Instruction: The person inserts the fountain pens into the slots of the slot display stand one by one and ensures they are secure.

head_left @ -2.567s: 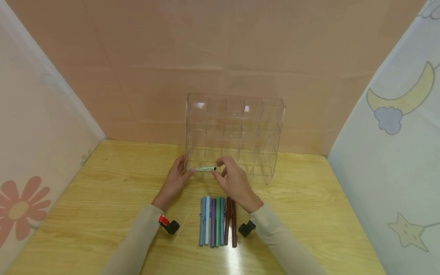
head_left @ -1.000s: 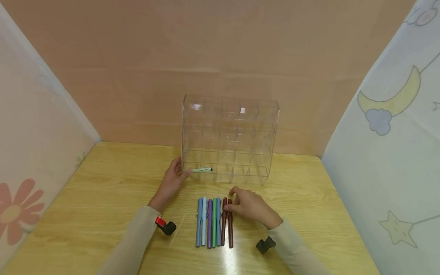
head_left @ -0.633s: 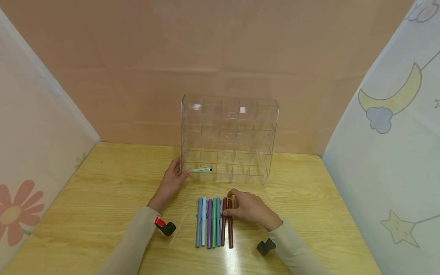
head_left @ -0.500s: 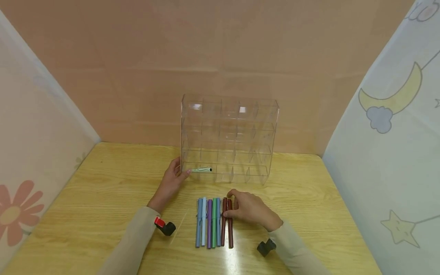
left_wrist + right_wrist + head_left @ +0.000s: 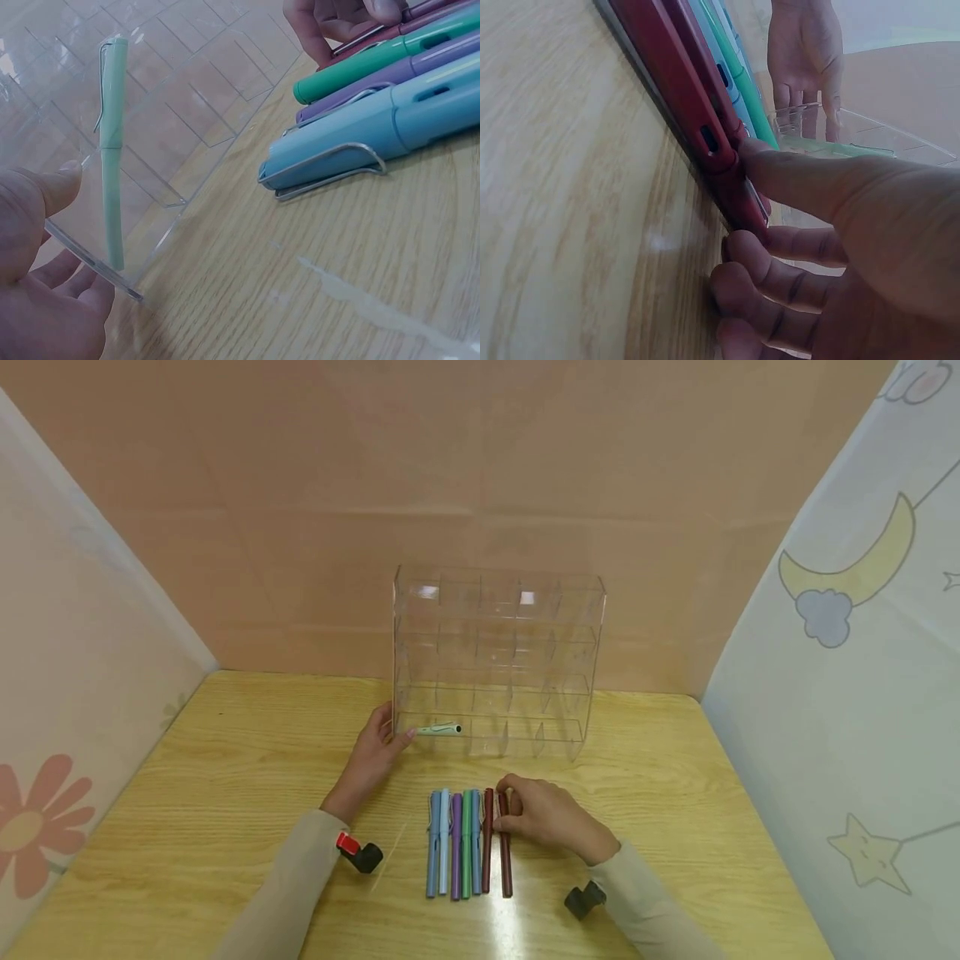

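Note:
A clear acrylic rack (image 5: 597, 660) with many compartments stands upright on the table. My left hand (image 5: 367, 764) grips its lower left side wall, thumb in front and fingers behind. In the rack's bottom row, at the left, lies a pale green pen (image 5: 112, 150), close to the left thumb. My right hand (image 5: 549, 814) pinches the rightmost dark red pen (image 5: 506, 864) near its clip end, thumb on its left side. Another dark red pen (image 5: 487, 852) lies just left of it. In the right wrist view the held pen (image 5: 679, 90) still lies along the table.
Left of the red pens lie a blue pen (image 5: 476, 852), a green pen (image 5: 467, 852), a purple pen (image 5: 456, 852), a light blue pen (image 5: 444, 852) and another blue pen (image 5: 432, 852). An orange-brown backdrop (image 5: 315, 552) rises behind the rack; patterned cloths hang at both sides.
My right hand left the pale green pen and came down to the dark red pens. Its thumb has since slipped between them, and the rightmost one has shifted slightly right. My left hand stays.

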`<action>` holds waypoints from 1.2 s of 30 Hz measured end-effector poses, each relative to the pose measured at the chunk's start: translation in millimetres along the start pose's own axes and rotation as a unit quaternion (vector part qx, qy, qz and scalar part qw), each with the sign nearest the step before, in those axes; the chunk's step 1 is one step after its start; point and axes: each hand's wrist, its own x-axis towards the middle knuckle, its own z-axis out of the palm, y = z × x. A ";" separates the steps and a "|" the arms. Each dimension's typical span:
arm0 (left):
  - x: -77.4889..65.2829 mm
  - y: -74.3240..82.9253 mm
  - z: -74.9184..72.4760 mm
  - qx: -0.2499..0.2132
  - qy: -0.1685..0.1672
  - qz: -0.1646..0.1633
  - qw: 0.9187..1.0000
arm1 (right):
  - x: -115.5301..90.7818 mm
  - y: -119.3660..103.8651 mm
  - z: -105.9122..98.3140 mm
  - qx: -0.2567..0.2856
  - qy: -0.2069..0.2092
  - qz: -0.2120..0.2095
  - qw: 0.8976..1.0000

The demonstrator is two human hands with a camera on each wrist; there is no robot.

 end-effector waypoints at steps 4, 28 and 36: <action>-0.5 1.0 0.1 0.007 0.001 -0.005 1.000 | -1.9 -0.4 -2.5 -0.003 -0.001 0.002 1.000; 1.4 -0.1 1.6 0.005 0.005 -0.009 1.000 | -2.9 -3.7 7.5 -0.049 0.085 0.018 0.995; 0.2 0.7 0.8 0.005 0.004 -0.009 1.000 | -4.3 0.6 2.0 -0.055 0.096 0.014 0.994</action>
